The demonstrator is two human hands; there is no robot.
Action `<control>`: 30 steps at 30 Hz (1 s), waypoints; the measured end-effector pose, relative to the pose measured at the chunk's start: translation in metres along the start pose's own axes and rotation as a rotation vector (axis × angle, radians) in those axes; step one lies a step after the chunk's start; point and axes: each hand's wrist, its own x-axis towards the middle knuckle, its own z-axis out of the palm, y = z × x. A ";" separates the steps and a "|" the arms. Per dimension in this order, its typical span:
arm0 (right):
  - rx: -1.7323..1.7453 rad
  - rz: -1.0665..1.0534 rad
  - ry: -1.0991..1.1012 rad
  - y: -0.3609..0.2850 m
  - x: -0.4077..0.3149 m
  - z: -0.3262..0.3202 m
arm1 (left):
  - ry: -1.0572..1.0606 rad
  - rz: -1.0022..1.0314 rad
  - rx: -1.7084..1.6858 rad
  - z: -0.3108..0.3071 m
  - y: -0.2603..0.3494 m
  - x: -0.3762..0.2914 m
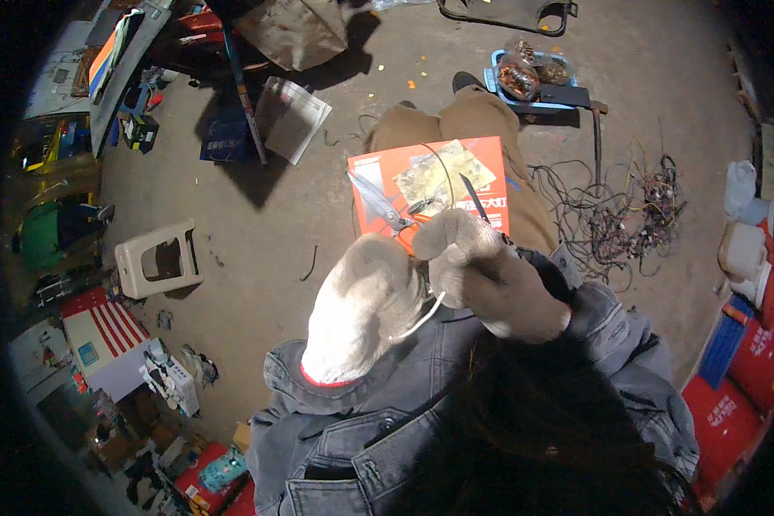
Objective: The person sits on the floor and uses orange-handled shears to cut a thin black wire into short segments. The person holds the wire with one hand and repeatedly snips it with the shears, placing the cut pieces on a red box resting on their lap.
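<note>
On my lap lies an orange-red box (367,162) with printed writing. Orange-handled shears (380,201) rest on it, their blades apart, beside a stained yellowish sheet (476,169) and a dark narrow blade or strip (473,195). My left hand (367,297), in a white knit work glove, is closed on a piece of white cable (426,319) near my jacket. My right hand (484,271), in a soiled glove, meets it with fingers closed at the cable's upper end. What lies between the fingertips is hidden.
A hammer (596,138) and tangled wires (651,206) lie on the floor at right, below a blue basket (493,80) holding filled plastic bags. At left are a beige plastic stool (135,261) and a newspaper (290,119). Red boxes (722,413) stand at lower right.
</note>
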 end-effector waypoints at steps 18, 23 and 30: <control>-0.008 0.301 0.152 -0.037 -0.019 -0.022 | 0.018 -0.210 0.214 -0.002 0.021 -0.016; 0.119 0.401 0.179 -0.034 -0.016 -0.041 | -0.020 -0.181 0.207 -0.005 0.019 -0.020; 0.663 0.463 0.975 -0.057 -0.028 -0.103 | 0.029 0.084 -0.040 -0.039 0.037 -0.011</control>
